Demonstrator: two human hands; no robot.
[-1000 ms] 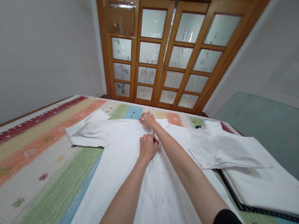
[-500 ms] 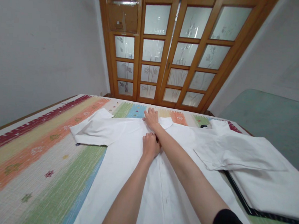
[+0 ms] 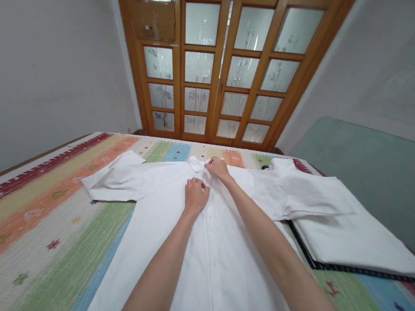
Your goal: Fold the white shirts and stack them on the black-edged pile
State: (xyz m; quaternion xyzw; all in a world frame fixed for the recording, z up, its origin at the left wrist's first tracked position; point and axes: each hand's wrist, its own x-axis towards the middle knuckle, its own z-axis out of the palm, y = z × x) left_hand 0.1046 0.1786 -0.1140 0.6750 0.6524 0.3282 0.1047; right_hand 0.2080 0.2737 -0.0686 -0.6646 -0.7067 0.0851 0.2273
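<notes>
A white short-sleeved shirt point(image 3: 169, 249) lies spread out flat on a striped, many-coloured cloth point(image 3: 40, 217), with its collar point(image 3: 196, 163) at the far end. My left hand point(image 3: 195, 196) rests on the shirt's chest just below the collar, its fingers curled in and pressed on the fabric. My right hand point(image 3: 218, 168) lies further off at the collar, fingers closed in a pinch on the collar's edge. The shirt's left sleeve point(image 3: 117, 182) is stretched out to the left; its right sleeve point(image 3: 299, 196) points right.
A folded white cloth point(image 3: 353, 238) lies at the right on a dark-edged board point(image 3: 346, 269). Behind the surface stand wooden doors with frosted glass panes point(image 3: 219, 68). Grey walls flank both sides; a pale green panel point(image 3: 375, 162) leans at the right.
My right hand has slid a little right along the collar and closed on it. My left hand has shifted slightly left on the chest. The view has turned somewhat.
</notes>
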